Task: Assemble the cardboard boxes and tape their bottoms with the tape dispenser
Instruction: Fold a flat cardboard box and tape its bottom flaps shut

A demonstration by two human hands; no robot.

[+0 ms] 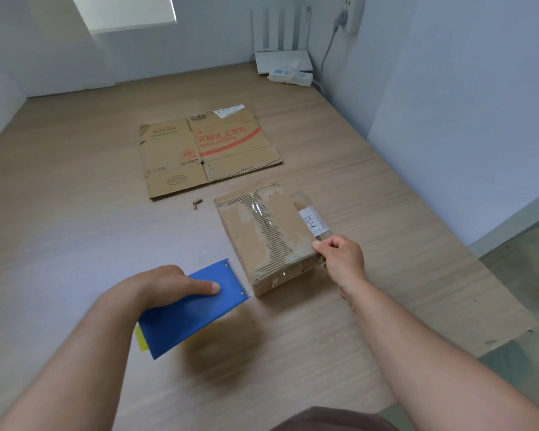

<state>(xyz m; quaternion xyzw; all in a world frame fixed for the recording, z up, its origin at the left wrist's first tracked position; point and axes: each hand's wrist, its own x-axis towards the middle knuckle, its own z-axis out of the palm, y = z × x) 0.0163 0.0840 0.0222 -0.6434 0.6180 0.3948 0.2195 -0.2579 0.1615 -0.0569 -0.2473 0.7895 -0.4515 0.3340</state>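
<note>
A small assembled cardboard box (266, 234) lies on the wooden surface, its torn top crossed by a strip of clear tape along the seam. My right hand (341, 259) grips the box's near right corner, thumb on top. My left hand (165, 286) holds the blue tape dispenser (193, 309) raised above the surface just left of the box, thumb pressed on its flat side. A flattened cardboard box (206, 150) with red print lies farther back.
A scrap of cardboard (196, 203) lies between the two boxes. A white power strip (290, 76) and a white router (283, 59) sit in the far right corner by the wall. The surface's right edge (479, 293) drops to the floor.
</note>
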